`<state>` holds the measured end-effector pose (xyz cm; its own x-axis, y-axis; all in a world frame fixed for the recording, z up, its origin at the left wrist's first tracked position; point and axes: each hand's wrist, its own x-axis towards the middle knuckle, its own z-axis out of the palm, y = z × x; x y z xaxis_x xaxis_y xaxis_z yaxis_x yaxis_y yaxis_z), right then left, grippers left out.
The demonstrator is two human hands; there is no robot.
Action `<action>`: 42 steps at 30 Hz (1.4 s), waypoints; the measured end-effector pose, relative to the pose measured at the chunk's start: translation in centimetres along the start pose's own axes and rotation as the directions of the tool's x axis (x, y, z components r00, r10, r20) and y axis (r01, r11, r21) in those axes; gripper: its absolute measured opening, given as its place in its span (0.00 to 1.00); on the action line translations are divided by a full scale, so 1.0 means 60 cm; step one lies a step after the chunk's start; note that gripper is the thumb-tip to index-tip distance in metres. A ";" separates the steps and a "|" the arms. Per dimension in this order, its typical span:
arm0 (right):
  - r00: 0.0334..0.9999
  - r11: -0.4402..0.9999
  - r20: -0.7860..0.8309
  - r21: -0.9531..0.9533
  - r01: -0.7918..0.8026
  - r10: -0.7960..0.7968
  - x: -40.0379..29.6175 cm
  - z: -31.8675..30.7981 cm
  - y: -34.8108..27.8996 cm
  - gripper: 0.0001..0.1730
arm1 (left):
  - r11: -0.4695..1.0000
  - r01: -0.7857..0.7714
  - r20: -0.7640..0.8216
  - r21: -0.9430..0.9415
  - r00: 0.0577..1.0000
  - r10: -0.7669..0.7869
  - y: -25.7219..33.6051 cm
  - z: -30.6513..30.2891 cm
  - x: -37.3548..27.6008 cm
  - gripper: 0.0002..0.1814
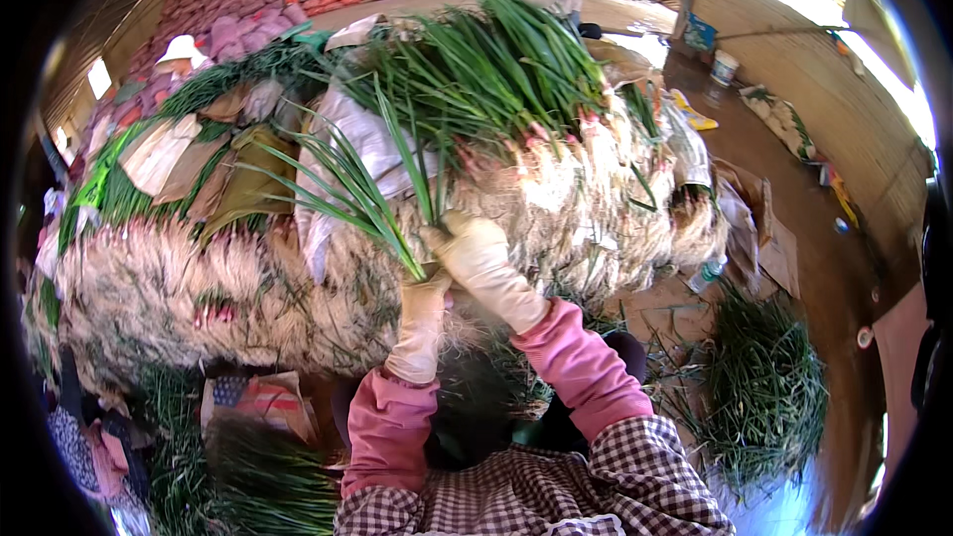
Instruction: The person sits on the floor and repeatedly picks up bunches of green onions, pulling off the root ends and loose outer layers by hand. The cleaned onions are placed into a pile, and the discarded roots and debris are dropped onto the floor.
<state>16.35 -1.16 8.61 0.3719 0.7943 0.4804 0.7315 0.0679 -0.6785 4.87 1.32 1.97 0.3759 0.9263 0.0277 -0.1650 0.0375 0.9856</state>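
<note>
My left hand [422, 320], in a cream glove, is closed around a small bunch of green onions [372, 219]. Their long leaves fan out up and to the left. Pale stringy roots [463, 333] show below, between my wrists. Against it, slightly higher and to the right, my right hand [476, 249] wears a matching glove. Its fingers are curled on upright leaves [417, 164] of the same kind; the exact grip is partly hidden. Just beyond both hands lies a long heap of green onions [491, 67], with a mass of roots [581, 193] facing me.
White sacking [357, 126] and an olive cloth [253, 171] cover parts of the heap. Loose leaves [767, 387] are piled at right, near a plastic bottle [706, 274]. More cut leaves [275, 484] lie lower left. Two people in white hats [181, 50] are beyond the heap.
</note>
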 end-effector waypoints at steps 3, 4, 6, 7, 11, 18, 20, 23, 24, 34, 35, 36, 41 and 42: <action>0.991 0.932 -0.010 -0.341 0.121 -0.133 0.011 0.023 0.015 0.19 | 0.994 -0.046 -0.047 0.099 0.998 0.051 0.017 0.014 -0.008 0.07; 0.982 0.915 -0.028 -0.370 0.162 -0.185 0.008 0.029 0.023 0.18 | 0.993 -0.056 -0.065 0.106 0.996 0.063 0.021 0.018 -0.010 0.07; 0.988 0.962 -0.066 -0.246 0.116 -0.136 0.009 0.038 0.034 0.15 | 0.989 -0.110 -0.079 -0.100 0.992 0.102 -0.001 0.024 0.004 0.07; 0.997 0.996 -0.072 -0.084 0.028 -0.034 0.012 0.043 0.037 0.13 | 0.970 -0.136 -0.091 -0.201 0.989 0.119 -0.007 0.027 0.010 0.07; 0.973 0.967 0.025 -0.106 0.231 -0.230 0.018 0.040 0.090 0.09 | 0.966 -0.013 0.131 -0.260 0.990 0.049 0.010 0.026 -0.007 0.10; 0.968 0.910 0.185 -0.346 0.228 -0.172 0.046 -0.169 0.004 0.13 | 0.923 -0.058 0.000 -0.380 0.998 0.063 0.045 -0.068 0.022 0.10; 0.957 0.995 -0.285 -0.098 0.022 -0.049 0.105 -0.265 0.028 0.16 | 0.894 0.018 -0.133 -0.447 0.987 -0.086 0.046 -0.051 0.021 0.09; 0.858 0.946 -0.508 -0.238 -0.221 0.073 0.214 -0.381 0.119 0.39 | 0.939 0.022 0.157 -0.344 0.987 0.034 0.012 -0.078 0.047 0.11; 0.879 0.939 -0.435 -0.175 -0.295 0.195 0.252 -0.386 0.141 0.47 | 0.958 -0.025 0.078 -0.284 0.996 0.049 -0.010 -0.083 0.052 0.13; 0.979 0.294 0.197 -0.940 0.172 0.059 0.202 -0.184 -0.001 0.35 | 0.932 0.004 -0.086 -0.362 0.996 -0.038 0.036 -0.041 0.013 0.09; 0.971 0.300 0.233 -0.931 0.208 0.050 0.214 -0.152 0.012 0.33 | 0.943 0.019 -0.109 -0.333 0.992 -0.059 0.040 -0.034 0.012 0.09; 0.966 0.275 0.258 -0.929 0.248 0.000 0.220 -0.136 0.020 0.34 | 0.948 0.002 -0.084 -0.317 0.996 -0.030 0.029 -0.035 0.014 0.14; 0.976 0.247 0.097 -0.958 0.144 -0.195 0.301 -0.136 0.060 0.30 | 0.938 0.054 0.020 -0.343 0.999 -0.050 0.035 -0.008 0.010 0.15; 0.983 0.137 0.037 -0.988 0.063 -0.182 0.303 -0.132 0.052 0.28 | 0.927 0.063 0.047 -0.370 0.998 -0.049 0.039 -0.004 0.005 0.15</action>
<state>29.91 8.67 19.64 0.2112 0.7908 0.5745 0.6890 -0.5374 0.4864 4.38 1.79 4.25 0.4256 0.9048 -0.0127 -0.4664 0.2314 0.8538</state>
